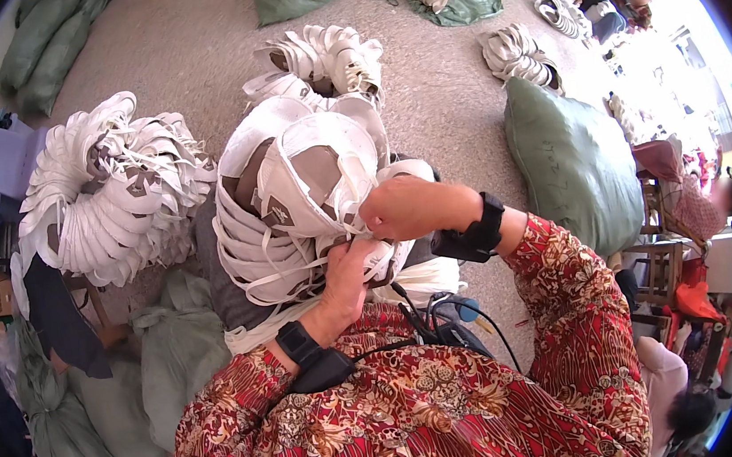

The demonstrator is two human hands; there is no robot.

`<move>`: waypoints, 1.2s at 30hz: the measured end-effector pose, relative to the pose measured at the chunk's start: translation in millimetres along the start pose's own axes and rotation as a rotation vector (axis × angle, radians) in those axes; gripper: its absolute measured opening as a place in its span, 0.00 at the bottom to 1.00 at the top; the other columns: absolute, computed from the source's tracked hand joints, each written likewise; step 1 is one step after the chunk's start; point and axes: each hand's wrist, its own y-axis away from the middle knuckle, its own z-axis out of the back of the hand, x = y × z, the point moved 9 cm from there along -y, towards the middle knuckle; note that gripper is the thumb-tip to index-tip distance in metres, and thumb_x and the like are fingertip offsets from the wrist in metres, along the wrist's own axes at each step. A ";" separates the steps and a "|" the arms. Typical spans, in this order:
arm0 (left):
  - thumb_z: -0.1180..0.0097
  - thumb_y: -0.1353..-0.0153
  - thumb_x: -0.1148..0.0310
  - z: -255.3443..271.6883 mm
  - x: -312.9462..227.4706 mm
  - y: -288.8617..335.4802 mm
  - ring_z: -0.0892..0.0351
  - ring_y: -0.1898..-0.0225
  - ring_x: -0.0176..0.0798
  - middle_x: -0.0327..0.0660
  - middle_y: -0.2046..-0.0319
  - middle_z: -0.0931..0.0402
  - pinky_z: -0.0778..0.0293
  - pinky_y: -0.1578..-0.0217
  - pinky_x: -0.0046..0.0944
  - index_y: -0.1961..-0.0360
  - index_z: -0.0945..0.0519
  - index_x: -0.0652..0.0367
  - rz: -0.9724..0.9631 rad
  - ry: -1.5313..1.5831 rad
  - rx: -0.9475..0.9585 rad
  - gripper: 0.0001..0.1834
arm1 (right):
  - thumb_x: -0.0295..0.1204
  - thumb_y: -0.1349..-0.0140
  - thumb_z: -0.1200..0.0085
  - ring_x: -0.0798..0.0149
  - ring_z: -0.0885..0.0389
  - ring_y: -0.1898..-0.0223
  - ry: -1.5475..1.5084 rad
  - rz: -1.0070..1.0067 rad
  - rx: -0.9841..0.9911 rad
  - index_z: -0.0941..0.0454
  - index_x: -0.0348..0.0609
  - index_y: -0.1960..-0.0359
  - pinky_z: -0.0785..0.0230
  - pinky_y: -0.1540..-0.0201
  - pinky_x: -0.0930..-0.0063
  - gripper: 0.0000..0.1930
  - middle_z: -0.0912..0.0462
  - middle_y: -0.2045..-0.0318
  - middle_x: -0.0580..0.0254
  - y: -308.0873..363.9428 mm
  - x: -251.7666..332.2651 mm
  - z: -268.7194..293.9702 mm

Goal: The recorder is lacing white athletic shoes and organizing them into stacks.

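Person sits bent over a lap-high bundle of white shoe uppers [265,243], nested in a curved stack in front of the body, loose laces [272,265] hanging off its near side. Top upper [324,166] is white with brown panels, open side facing up. Right hand [408,206] is closed, fingers curled in and pinching at the near end of the top upper; lace or edge, can't tell. Left hand [349,279] sits just below it, fingers bent against the near edge of the bundle; grip hidden, can't tell what it holds. Hands nearly touching. Black wrist straps on both, right one [473,231], left one [312,354]. Red patterned garment [403,412], black cable [503,339] across the lap.

Left of the bundle: a big ring of more white uppers [121,192]. Just beyond it: a smaller heap [339,57]. Right: a full green sack [573,162] on the speckled floor [450,95], another small pile [517,56] behind it. More green sacks [179,355] at lower left. Other people sit along the right side.
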 end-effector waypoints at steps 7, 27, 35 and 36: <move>0.45 0.36 0.67 -8.2 -10.1 1.9 0.19 0.61 0.33 0.37 0.61 0.19 0.25 0.59 0.37 0.55 0.19 0.62 -0.033 0.022 0.007 0.12 | 0.27 0.41 0.46 0.42 0.19 0.68 -0.206 0.029 -0.386 0.22 0.36 0.71 0.28 0.64 0.55 0.06 0.19 0.74 0.46 24.5 3.0 12.1; 0.46 0.32 0.66 -10.8 -1.7 -1.3 0.18 0.60 0.35 0.38 0.58 0.18 0.23 0.57 0.38 0.50 0.20 0.59 0.299 0.108 0.094 0.13 | 0.32 0.36 0.43 0.52 0.20 0.76 -0.506 -0.185 -0.593 0.24 0.34 0.73 0.31 0.71 0.59 0.13 0.23 0.80 0.48 76.5 -4.7 -18.2; 0.45 0.35 0.69 -10.9 -8.5 -2.0 0.19 0.54 0.41 0.43 0.54 0.19 0.24 0.48 0.43 0.47 0.24 0.64 0.236 0.251 0.135 0.17 | 0.30 0.37 0.48 0.67 0.22 0.76 -0.750 -0.635 -0.507 0.24 0.33 0.75 0.27 0.69 0.69 0.13 0.22 0.81 0.55 199.8 -100.9 -123.1; 0.46 0.35 0.69 -11.5 -8.5 -1.2 0.20 0.52 0.42 0.43 0.52 0.20 0.25 0.44 0.45 0.45 0.25 0.63 0.259 0.267 0.112 0.18 | 0.30 0.38 0.48 0.63 0.19 0.76 -0.547 -0.746 -0.382 0.23 0.34 0.77 0.24 0.68 0.66 0.13 0.20 0.80 0.52 224.0 -119.6 -151.3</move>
